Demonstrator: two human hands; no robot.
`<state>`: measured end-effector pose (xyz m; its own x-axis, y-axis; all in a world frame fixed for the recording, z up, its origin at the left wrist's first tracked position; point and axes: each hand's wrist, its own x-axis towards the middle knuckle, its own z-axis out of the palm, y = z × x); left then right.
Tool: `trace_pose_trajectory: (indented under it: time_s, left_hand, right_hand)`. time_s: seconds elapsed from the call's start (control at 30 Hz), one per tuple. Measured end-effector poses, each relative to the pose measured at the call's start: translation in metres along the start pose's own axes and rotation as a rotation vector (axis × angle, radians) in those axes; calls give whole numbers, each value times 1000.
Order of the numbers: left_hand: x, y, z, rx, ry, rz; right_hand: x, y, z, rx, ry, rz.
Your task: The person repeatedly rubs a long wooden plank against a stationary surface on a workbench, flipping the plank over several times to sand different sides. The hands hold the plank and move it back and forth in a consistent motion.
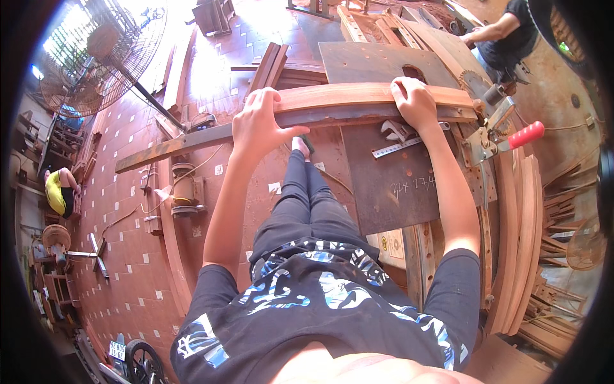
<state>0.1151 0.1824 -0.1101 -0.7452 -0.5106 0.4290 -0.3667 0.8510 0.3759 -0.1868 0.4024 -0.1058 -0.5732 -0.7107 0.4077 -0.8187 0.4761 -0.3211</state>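
Note:
A reddish wooden plank (339, 96) lies across in front of me against a long dark bar (176, 146), which reaches far out to the left. My left hand (257, 125) is closed over the plank's left end, thumb stretched toward me. Farther right, my right hand (414, 104) grips the same plank, fingers over its far edge. Below that hand, an adjustable wrench (396, 132) and a steel ruler (398, 150) rest on the dark metal table (377, 198). A toggle clamp with a red handle (526, 136) sits by the plank's right end.
A toothed saw blade (474, 84) stands beyond the plank's right end. Top right, another person (508, 38) works. At far left, a person in yellow (59, 192) crouches. A large fan (102, 41) stands upper left; curved timber pieces (526, 243) lean at right.

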Motion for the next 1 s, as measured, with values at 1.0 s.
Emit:
trace_pose_trajectory:
  time_s: [1.0]
  left_hand:
    - [-47, 39, 31, -26, -11, 37]
  right_hand:
    - [-56, 21, -11, 82, -10, -48]
